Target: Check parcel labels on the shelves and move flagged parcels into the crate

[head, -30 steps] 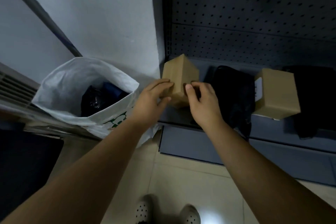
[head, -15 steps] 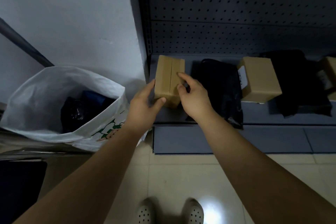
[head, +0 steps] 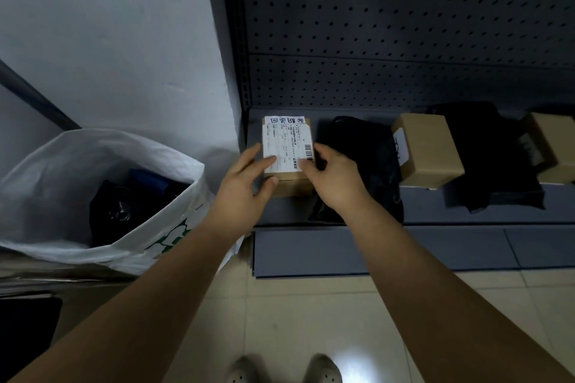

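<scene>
Nearest you, well short of the labelled parcel (head: 292,188), the toes of your two pale shoes (head: 242,371) stand on the tiled floor (head: 311,314). Your bare forearms reach from there up to the parcel.

Your left grip (head: 245,177) is grasping the parcel at its near left corner, with the thumb against the front cardboard face and the fingers (head: 267,161) lying on top. Your right grip (head: 334,177) is grasping the parcel's near right edge: the thumb presses on top and the other fingers curl down the right side.

The parcel lies flat at the left end of the low grey shelf (head: 466,214), its white label (head: 284,143) facing up, with printed text and a barcode near your right thumb.

Left of the parcel, on the floor, a white bag (head: 62,171) stands open with dark bundles inside. Just right of the parcel lies a black soft pack (head: 367,158), touching your right grip. Further right of the parcel sit a cardboard box (head: 431,152), another black pack (head: 497,171), and a second box (head: 557,149) at the frame edge.

Behind the parcel rises the perforated back panel (head: 404,25), and a pale wall (head: 109,40) stands behind the bag, to the parcel's left.
</scene>
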The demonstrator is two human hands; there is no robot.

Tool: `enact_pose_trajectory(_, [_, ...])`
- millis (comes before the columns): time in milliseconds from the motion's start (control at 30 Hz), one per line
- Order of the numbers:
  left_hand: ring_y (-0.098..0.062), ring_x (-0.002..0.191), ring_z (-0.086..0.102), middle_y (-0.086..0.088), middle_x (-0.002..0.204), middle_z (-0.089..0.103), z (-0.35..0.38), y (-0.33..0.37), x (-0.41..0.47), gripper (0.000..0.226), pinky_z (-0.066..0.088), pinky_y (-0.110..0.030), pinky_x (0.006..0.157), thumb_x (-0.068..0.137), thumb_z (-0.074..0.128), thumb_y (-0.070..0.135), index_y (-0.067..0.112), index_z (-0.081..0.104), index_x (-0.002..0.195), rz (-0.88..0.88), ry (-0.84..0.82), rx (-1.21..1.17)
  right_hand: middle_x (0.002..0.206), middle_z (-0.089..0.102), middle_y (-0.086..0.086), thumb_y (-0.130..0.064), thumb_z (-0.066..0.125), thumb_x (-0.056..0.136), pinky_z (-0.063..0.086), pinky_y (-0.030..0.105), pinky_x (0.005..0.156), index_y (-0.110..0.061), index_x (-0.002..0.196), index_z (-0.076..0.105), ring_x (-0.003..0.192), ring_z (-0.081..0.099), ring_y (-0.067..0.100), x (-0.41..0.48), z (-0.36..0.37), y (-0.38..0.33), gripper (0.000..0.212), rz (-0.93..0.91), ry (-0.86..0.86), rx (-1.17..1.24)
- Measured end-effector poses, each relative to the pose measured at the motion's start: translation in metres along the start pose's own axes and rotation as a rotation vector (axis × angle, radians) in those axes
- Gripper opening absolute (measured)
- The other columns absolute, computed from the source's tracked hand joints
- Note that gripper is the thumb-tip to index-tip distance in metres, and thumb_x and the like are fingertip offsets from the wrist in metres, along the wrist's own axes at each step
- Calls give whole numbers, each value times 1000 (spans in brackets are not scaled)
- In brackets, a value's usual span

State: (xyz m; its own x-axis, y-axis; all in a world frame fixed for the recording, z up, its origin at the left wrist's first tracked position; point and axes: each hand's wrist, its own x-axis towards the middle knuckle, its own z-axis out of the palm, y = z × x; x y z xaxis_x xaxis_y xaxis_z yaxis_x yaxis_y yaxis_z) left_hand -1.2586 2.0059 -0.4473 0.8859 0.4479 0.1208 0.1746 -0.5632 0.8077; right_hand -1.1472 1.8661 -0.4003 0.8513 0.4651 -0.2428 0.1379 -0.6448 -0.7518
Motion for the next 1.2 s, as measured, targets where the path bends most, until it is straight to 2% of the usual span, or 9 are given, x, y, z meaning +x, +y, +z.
enact_pose_trajectory(333, [-25,138,36,2,148,46,-21,-10,30,50,24,-35,117,91,47,41,16,59,133,109,-185,268,150,34,-3,-31,71,87,20,14,105,-24,152,35,137,33,10,-3,-1,16,74,-141,-144,-136])
enact_pose_trajectory(567, [-27,114,53,-6,123,62,-21,-7,13,41,47,-48,95,90,50,39,12,69,115,237,2,381,148,38,-2,-13,66,89,28,19,114,-18,139,54,136,37,11,4,-9,19,52,-240,23,-118])
enact_pose_trajectory(633, [-28,112,50,-9,124,58,-26,-3,16,38,45,-47,96,90,51,31,11,66,119,217,65,372,151,34,-4,-24,71,86,18,15,112,-21,140,53,140,29,12,-1,-7,19,57,-277,18,-163])
enact_pose_trajectory(767, [-35,132,39,-11,145,47,-28,-6,33,49,29,-46,108,90,46,39,16,61,130,153,-32,474,156,26,-3,-46,76,79,18,29,118,-22,142,50,143,18,17,-5,6,20,72,-364,-75,-350])
enact_pose_trajectory(833, [-33,132,41,-7,143,52,-25,-8,33,56,26,-45,111,88,40,49,17,64,127,96,-92,469,155,31,3,-35,75,83,20,34,119,-17,138,55,142,24,23,3,6,22,61,-357,4,-344])
enact_pose_trajectory(933, [-29,113,54,-6,121,63,-28,-8,24,45,37,-41,101,88,46,44,14,71,110,126,50,444,148,41,12,-17,66,90,30,37,114,-10,131,60,137,34,31,11,0,22,42,-301,194,-315])
enact_pose_trajectory(1033, [-25,126,45,-6,138,49,-30,-4,19,34,35,-36,107,95,51,28,14,62,124,-17,93,244,122,55,13,-13,65,90,46,39,99,-7,114,67,113,53,30,5,1,23,25,-280,297,-255])
enact_pose_trajectory(1100, [-15,129,43,1,144,46,-28,-10,18,41,30,-27,109,97,52,30,20,52,137,-247,-18,91,111,61,10,-19,64,91,51,37,90,-9,110,69,99,61,26,-2,7,21,22,-260,198,-200])
enact_pose_trajectory(1200, [-3,109,60,15,123,65,-23,-18,10,50,47,-33,101,89,43,59,35,57,130,-339,-143,40,114,68,6,-26,61,95,49,25,89,-16,122,65,102,65,20,-6,12,14,29,-179,44,-105])
